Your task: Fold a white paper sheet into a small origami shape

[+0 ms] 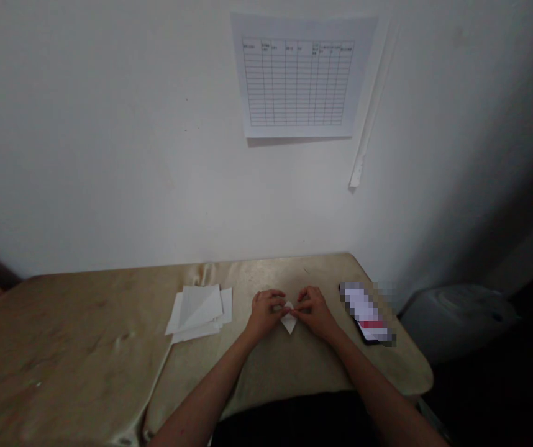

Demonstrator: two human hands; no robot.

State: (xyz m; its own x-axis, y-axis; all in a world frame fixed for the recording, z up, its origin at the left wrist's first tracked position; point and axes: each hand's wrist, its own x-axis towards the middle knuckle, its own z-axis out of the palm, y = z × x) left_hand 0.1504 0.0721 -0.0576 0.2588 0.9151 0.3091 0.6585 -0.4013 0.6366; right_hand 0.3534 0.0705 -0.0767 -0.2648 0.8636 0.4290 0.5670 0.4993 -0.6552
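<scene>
A small folded piece of white paper (289,322), shaped like a narrow diamond with its point toward me, lies on the table between my hands. My left hand (267,310) pinches its left side with thumb and forefinger. From the right, my right hand (314,312) closes thumb and forefinger on the other side, the two sets of fingertips nearly meeting. The fingertips cover the paper's middle part. To the left of my left hand sits a loose stack of white paper sheets (199,312), overlapping at different angles.
A phone (366,313), its screen partly pixelated, lies near the right edge of the tan-covered table (294,372). A printed table sheet (301,81) hangs on the white wall behind, beside a paper strip (371,112). A pale plastic container (453,320) stands beyond the right edge.
</scene>
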